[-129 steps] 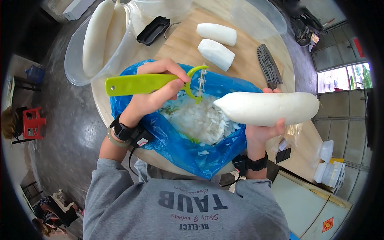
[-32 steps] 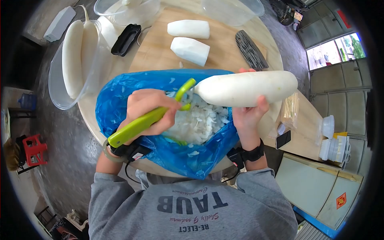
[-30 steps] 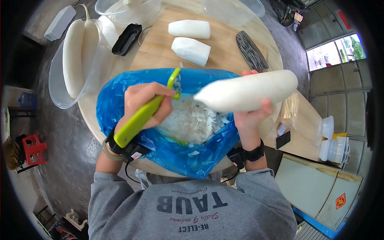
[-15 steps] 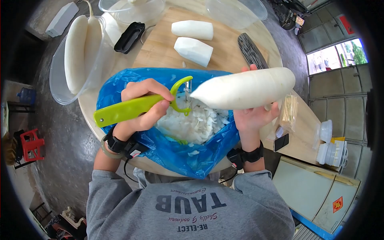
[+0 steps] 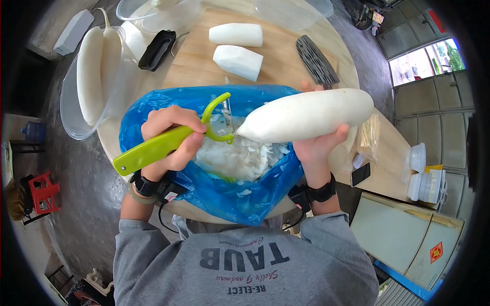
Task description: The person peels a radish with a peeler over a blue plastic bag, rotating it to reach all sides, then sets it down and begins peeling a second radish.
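My left hand (image 5: 176,135) is closed around the handle of a green Y-shaped peeler (image 5: 153,149). The peeler's blade stands right by the pointed end of a large white radish (image 5: 309,115). That radish lies sideways across my right hand (image 5: 324,145), gripped from below with the thumb on its near side; some fingertips show beyond its far side. Under both hands a blue plastic bag (image 5: 229,201) gapes wide, with a heap of white peelings (image 5: 240,158) inside.
Two cut white radish pieces (image 5: 237,62) lie on a wooden board (image 5: 194,56), beside a dark patterned knife (image 5: 317,58). A clear tub (image 5: 76,133) at left holds long radishes (image 5: 92,76). A black tray (image 5: 156,50) sits nearby; a phone (image 5: 360,175) and skewers (image 5: 368,131) are at right.
The radish has turned slightly in my right hand, its tip now lower. My left hand and the peeler have shifted a little left, and the whole view has moved slightly.
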`<state>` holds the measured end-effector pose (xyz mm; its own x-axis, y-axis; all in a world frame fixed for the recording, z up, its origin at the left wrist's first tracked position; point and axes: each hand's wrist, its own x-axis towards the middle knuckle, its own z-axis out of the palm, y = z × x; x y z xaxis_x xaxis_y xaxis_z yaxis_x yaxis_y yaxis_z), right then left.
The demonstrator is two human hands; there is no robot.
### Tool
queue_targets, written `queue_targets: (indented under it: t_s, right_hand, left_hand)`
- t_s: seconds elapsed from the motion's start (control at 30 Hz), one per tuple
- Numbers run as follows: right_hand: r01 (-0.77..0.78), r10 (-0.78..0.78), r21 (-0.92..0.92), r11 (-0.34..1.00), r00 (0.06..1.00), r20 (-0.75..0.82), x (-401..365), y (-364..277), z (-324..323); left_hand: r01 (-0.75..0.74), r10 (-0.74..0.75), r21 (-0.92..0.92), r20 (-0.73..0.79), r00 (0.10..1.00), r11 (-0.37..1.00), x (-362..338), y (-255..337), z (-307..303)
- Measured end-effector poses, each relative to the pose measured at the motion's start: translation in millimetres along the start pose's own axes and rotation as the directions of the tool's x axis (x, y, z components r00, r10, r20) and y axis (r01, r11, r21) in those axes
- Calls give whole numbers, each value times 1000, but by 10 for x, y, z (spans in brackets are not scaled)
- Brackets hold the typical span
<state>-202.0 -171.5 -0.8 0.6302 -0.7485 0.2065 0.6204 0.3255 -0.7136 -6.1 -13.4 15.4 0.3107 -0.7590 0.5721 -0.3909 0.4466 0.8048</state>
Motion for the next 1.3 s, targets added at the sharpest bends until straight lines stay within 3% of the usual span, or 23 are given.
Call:
queue_targets:
  t_s: [0.1,0.17,0.27,0.33,0.4,0.63,0.67,0.77,0.8,0.9,1.0,1.1,1.3]
  right_hand:
    - [64,-70,-55,996,991,-117,54,-26,162]
    - [-15,11,-75,997,999,-52,30,-54,42]
    - [-118,90,188,975,984,151,34,-1,-212]
    - [-140,110,204,969,982,152,42,2,-191]
    - [-119,118,-31,992,993,-24,19,-31,-80]
    - [-126,126,5,992,987,-100,19,-20,-92]
    - [-121,120,-1,993,986,-114,23,-23,-103]
    - [-17,22,23,1000,980,-198,34,-33,-9]
    - [30,-21,36,999,973,-231,41,-34,27]
    - [8,-6,13,1000,983,-186,28,-48,-58]
    - [39,-19,111,993,985,-172,11,2,-91]
    - [90,-115,300,950,991,69,20,69,-144]
    - [-59,48,160,985,996,73,-6,-19,-80]
  left_hand:
    - [-1,-5,-78,-70,998,997,-39,17,15]
    - [3,-10,-131,-54,999,991,-40,20,11]
    - [32,-41,-191,-45,998,981,-59,29,17]
    - [24,-33,-199,-38,999,980,-68,15,11]
    - [-18,13,-183,-28,1000,983,-76,-19,-5]
    - [-73,100,-195,133,986,978,21,24,69]
    - [-55,64,-148,57,996,987,-5,21,89]
    - [-88,87,45,35,996,995,16,-48,-10]
    - [-75,75,18,-17,997,997,-4,-86,-16]
    - [25,-41,-129,-119,992,991,-35,-58,27]
    - [48,-64,-177,-89,994,983,-56,-14,53]
    - [121,-126,-207,-12,992,971,-72,20,30]
    - [129,-109,-253,93,990,959,-36,48,52]
